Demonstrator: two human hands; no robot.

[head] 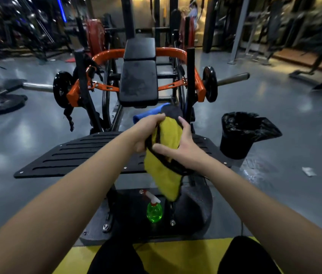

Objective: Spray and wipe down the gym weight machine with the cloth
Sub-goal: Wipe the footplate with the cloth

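Observation:
A yellow cloth [164, 171] with dark edging hangs between both hands above the machine's black slotted footplate [81, 155]. My left hand [146, 133] grips its upper left edge. My right hand [179, 149] holds the cloth from the right, thumb across its front and fingers round the top. A green spray bottle [154, 211] with a white and red trigger stands on the machine's black base below the cloth. The weight machine has a black padded bench [139, 82], orange arms [108, 56] and black plates [210, 84] on steel bars.
A black bin [241, 135] lined with a bag stands right of the footplate. A blue roll [150, 113] lies behind my hands. Loose weight plates [4, 103] lie on the grey floor at left. A scrap of paper [308, 172] lies at right. A yellow floor strip [176, 252] runs beneath my legs.

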